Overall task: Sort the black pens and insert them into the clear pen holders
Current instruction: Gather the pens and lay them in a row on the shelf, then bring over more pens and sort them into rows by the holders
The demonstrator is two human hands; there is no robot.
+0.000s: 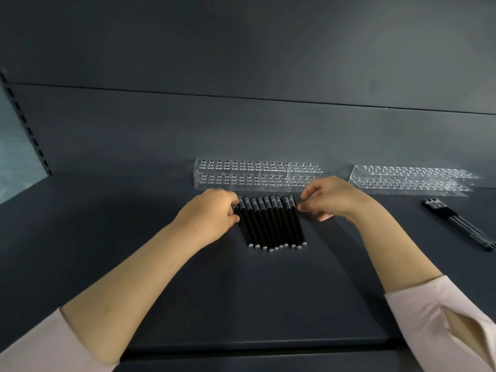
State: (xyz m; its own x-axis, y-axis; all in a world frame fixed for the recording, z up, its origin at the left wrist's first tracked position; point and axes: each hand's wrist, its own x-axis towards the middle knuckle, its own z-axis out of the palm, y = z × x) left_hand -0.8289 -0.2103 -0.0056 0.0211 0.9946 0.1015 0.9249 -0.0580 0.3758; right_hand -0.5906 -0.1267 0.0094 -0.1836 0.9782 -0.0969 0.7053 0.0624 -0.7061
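Note:
Several black pens [271, 224] with grey caps lie side by side in a tight row on the dark shelf, caps pointing away from me. My left hand [209, 213] sits at the row's left edge, its curled fingers and thumb pinching the leftmost pen near the cap. My right hand [330, 197] is at the row's right edge, fingers loosely bent, thumb tip touching the rightmost pen. A clear pen holder [257, 174] with many holes stands just behind the row. A second clear pen holder [410, 179] stands further right.
A small bundle of black pens [459, 222] lies at the right, in front of the second holder. The dark shelf surface [241, 296] ends at a front edge near me. A dark back panel rises behind the holders.

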